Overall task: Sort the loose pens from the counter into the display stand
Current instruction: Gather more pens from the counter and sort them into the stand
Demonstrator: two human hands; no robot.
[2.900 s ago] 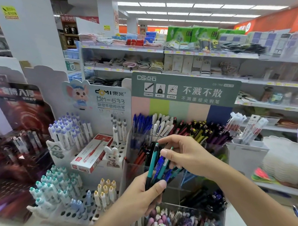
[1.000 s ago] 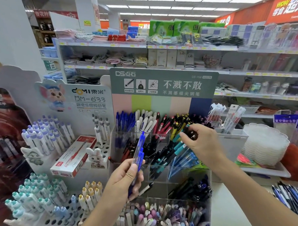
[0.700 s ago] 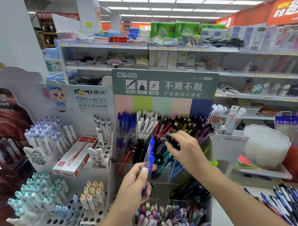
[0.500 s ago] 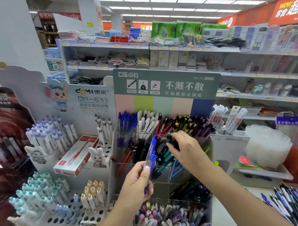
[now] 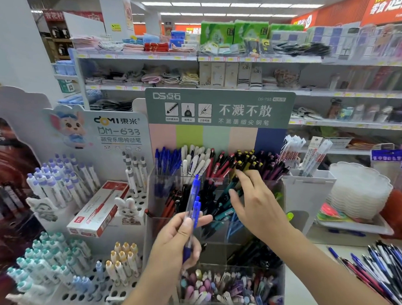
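Two clear-barrelled pens with blue caps (image 5: 193, 205) are gripped upright between the thumb and curled fingers of the left hand (image 5: 176, 243), their tips rising above the fingertips. Just right of them, the right hand (image 5: 254, 204) is held with fingers spread and relaxed over the teal pens (image 5: 222, 214) in the clear tiered acrylic display stand (image 5: 224, 247). A loose pile of pens (image 5: 381, 267) lies on the white counter (image 5: 317, 251), well right of both hands.

Left hand (image 5: 175, 240) raised, its grip curled tight; right hand (image 5: 254, 205) reaches forward, fingers loosely spread.
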